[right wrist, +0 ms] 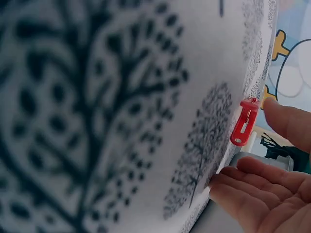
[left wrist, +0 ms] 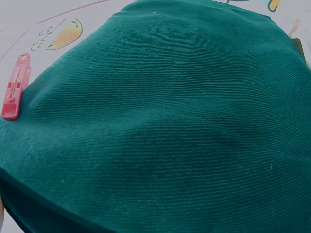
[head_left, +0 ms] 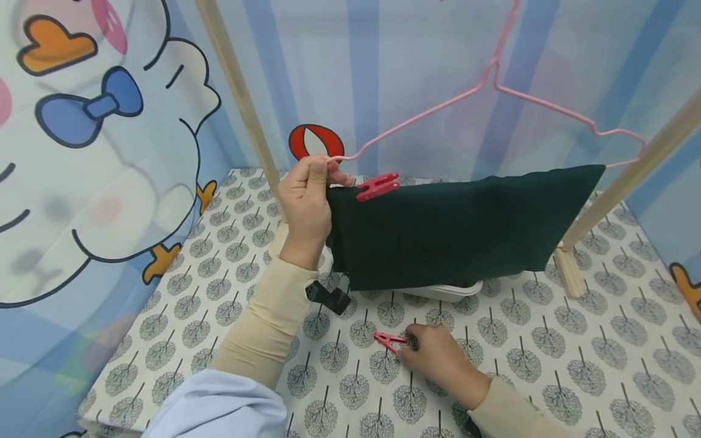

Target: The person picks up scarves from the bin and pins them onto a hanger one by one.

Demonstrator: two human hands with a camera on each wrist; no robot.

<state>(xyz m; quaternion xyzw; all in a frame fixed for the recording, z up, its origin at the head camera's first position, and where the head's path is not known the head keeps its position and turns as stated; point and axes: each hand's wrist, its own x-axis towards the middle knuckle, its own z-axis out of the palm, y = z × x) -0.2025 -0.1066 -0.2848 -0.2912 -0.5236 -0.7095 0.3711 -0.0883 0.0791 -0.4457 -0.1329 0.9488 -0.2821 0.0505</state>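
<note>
A dark green cloth (head_left: 454,231) hangs along the lower bar of a pink clothes hanger (head_left: 432,109) and fills most of the left wrist view. My left hand (head_left: 306,198) pinches the hanger's left end, right at the cloth's upper corner. Beside those fingers, a red-pink clothespin (head_left: 379,186) sits on the cloth's top edge. A second clothespin (right wrist: 245,121) lies on the patterned tabletop. Around it my right hand (head_left: 440,362) reaches, thumb and fingers spread apart; in the right wrist view they do not close on it.
Wooden poles (head_left: 238,91) rise left and right of the hanger, the right one on a wooden foot (head_left: 569,274). Behind the cloth's lower edge stands a white container (head_left: 443,293). A tree-print cloth (head_left: 350,389) covers the table, and cartoon-printed curtains surround it.
</note>
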